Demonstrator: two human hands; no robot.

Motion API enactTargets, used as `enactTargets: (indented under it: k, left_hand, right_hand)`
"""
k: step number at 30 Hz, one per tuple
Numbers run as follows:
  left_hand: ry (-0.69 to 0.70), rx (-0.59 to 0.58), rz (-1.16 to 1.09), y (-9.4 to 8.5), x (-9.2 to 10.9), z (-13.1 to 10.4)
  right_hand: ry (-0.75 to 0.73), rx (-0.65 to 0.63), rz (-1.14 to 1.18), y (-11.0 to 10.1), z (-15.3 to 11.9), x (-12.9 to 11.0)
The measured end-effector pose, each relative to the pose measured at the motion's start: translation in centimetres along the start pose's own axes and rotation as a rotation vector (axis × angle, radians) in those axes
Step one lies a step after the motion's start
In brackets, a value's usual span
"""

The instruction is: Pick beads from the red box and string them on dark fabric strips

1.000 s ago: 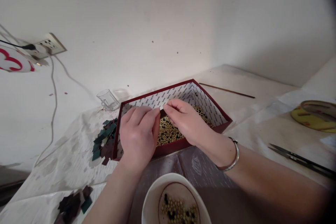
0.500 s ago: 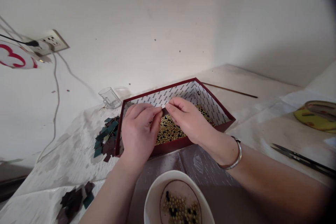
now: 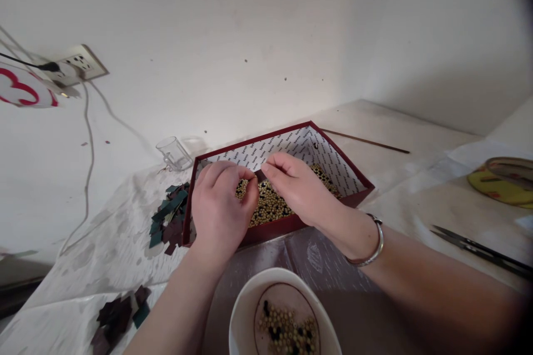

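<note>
Over the open red box [image 3: 353, 198], both my hands are pinched close together. The thumb and fingertips of my right hand [image 3: 293, 184] grip one end of a small dark flat piece [image 3: 260, 173]. My left hand [image 3: 220, 205] has thumb and forefinger curled into a loop, their tips at the piece's other end; the fingers partly cover it. Beneath the hands, a layer of small yellowish and black beads [image 3: 268, 205] covers the box's floor. Nearer me stands a white bowl [image 3: 240, 310] with similar beads at its bottom.
Dark green and brown flat scraps [image 3: 169, 216] lie left of the box, with another pile [image 3: 114, 319] nearer me. A glass mug [image 3: 175, 154] stands behind them. To the right are black scissors [image 3: 478, 249], a thin stick [image 3: 366, 141] and a yellow round object [image 3: 495, 186].
The loop of my left thumb and forefinger has opened slightly, with the thumb shifting a little. My right hand stays almost in place. The view has moved very slightly.
</note>
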State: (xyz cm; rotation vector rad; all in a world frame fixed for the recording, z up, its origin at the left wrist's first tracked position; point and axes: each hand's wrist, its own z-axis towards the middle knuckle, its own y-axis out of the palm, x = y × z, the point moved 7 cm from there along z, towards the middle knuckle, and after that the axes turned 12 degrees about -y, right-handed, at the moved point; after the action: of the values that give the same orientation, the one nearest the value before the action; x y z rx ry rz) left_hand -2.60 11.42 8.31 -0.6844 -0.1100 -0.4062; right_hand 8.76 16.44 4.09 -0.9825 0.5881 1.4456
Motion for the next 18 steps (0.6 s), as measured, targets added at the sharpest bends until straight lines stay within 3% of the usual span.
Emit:
enactTargets:
  k: [13,18]
  left_hand:
    - [0.093,0.015,0.07,-0.07,0.93,-0.15]
    - [0.048,0.051,0.092,-0.4,0.43,0.04]
  right_hand:
    - [-0.045,-0.005,-0.031,0.02,0.11,-0.46]
    - [-0.043,-0.021,-0.054,-0.01,0.11,-0.65]
